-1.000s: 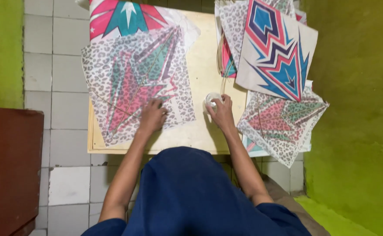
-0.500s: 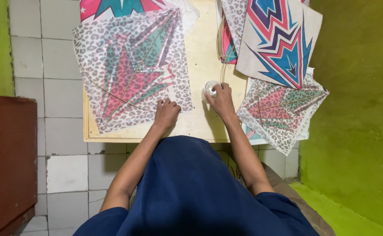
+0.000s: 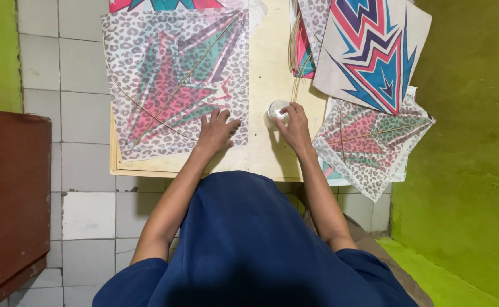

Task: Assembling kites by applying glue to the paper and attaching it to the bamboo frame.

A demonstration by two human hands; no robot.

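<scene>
A leopard-print paper kite (image 3: 170, 85) with a pink and teal star and thin crossed sticks lies flat on a pale wooden board (image 3: 266, 68). My left hand (image 3: 217, 131) rests with spread fingers on the kite's lower right corner. My right hand (image 3: 293, 125) reaches to a small round white container (image 3: 276, 109) on the board, fingers touching its rim.
A stack of finished kites (image 3: 374, 51) with blue, red and purple zigzags lies at the right, with another leopard-print kite (image 3: 372, 142) below it. Thin bamboo sticks (image 3: 296, 54) lie beside them. A dark red cabinet (image 3: 10, 199) stands left. Green walls flank the tiled floor.
The view has shifted, so the board sits higher in the frame. My left hand stays on the kite's corner and my right hand stays at the white container.
</scene>
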